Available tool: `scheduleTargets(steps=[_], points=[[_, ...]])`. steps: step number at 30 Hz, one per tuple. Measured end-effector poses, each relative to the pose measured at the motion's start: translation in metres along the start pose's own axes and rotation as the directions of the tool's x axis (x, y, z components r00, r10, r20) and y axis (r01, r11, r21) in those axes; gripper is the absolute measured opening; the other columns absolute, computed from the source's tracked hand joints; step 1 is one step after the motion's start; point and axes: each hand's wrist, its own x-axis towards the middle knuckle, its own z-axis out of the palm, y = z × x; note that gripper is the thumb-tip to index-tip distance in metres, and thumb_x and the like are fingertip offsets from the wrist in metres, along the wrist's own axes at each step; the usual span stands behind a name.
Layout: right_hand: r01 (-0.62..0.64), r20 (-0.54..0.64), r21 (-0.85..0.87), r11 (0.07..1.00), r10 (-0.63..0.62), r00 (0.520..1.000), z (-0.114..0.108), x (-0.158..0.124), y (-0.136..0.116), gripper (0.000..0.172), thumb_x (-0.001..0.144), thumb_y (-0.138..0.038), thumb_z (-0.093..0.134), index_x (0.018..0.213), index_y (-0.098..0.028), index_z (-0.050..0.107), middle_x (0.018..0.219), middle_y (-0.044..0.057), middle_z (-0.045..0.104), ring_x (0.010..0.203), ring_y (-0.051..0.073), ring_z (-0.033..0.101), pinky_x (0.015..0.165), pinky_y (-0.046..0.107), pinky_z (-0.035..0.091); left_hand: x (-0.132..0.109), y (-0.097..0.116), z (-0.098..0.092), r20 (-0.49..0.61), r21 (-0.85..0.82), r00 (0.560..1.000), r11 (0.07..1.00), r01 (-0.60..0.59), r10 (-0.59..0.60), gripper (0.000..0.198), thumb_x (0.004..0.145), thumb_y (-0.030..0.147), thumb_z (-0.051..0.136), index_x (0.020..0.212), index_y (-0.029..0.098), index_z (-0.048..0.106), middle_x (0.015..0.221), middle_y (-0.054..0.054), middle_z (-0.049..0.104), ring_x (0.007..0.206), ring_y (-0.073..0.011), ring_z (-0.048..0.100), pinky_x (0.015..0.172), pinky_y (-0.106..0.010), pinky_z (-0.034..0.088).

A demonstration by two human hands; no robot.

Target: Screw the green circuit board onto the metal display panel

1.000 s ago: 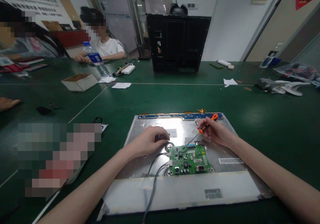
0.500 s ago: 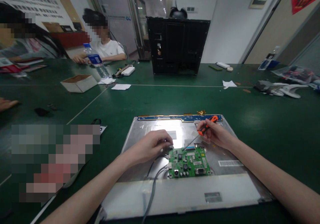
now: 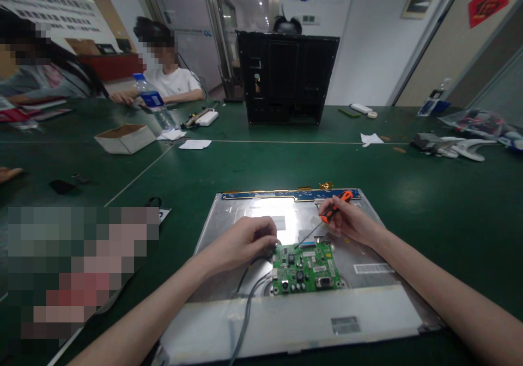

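Observation:
A green circuit board (image 3: 308, 270) lies on the metal back of a flat display panel (image 3: 220, 227). My right hand (image 3: 345, 219) grips a screwdriver (image 3: 337, 205) with an orange and black handle. The screwdriver's thin shaft slants down to the left, its tip at the board's upper edge. My left hand (image 3: 255, 238) has its fingers curled together at the board's upper left corner; whatever they pinch is hidden. Grey cables (image 3: 247, 314) run from the board's left side over the panel's front edge. A blue circuit strip (image 3: 278, 195) lines the panel's far edge.
A black monitor casing (image 3: 288, 80) stands upright at the back of the green table (image 3: 425, 224). On the left are a cardboard box (image 3: 125, 140), a water bottle (image 3: 155, 102) and two seated people. White paper (image 3: 371, 139) and plastic-wrapped items (image 3: 474, 122) lie at the right.
The view has shifted slightly, so the scene sits a little farther left and lower. Both hands keep nearly the same pose, with the screwdriver tip still at the board's upper edge.

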Motion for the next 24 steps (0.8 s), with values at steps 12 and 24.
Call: scheduleTargets(steps=[12, 24], points=[[-0.011, -0.009, -0.006, 1.000, 0.011, 1.000, 0.0002, -0.0003, -0.0006, 0.045, 0.080, -0.061, 0.077, 0.081, -0.017, 0.074, 0.063, -0.001, 0.067, 0.045, 0.006, 0.056, 0.039, 0.014, 0.042, 0.0039, -0.0031, 0.0007, 0.016, 0.104, 0.995, 0.990, -0.098, 0.097, 0.006, 0.085, 0.018, 0.065, 0.083, 0.019, 0.071, 0.073, 0.001, 0.062, 0.067, -0.0144, 0.054, 0.063, -0.026, 0.040], [-0.019, -0.013, -0.019, 1.000, 0.019, 1.000, 0.0006, -0.0011, -0.0011, 0.046, 0.080, -0.063, 0.075, 0.080, -0.016, 0.074, 0.063, -0.001, 0.067, 0.045, 0.005, 0.056, 0.039, 0.014, 0.042, 0.0008, -0.0076, -0.0049, 0.091, 0.074, 0.994, 0.995, -0.065, 0.058, 0.013, 0.088, 0.020, 0.062, 0.095, 0.018, 0.073, 0.081, -0.002, 0.070, 0.070, -0.0158, 0.060, 0.064, -0.027, 0.044]])
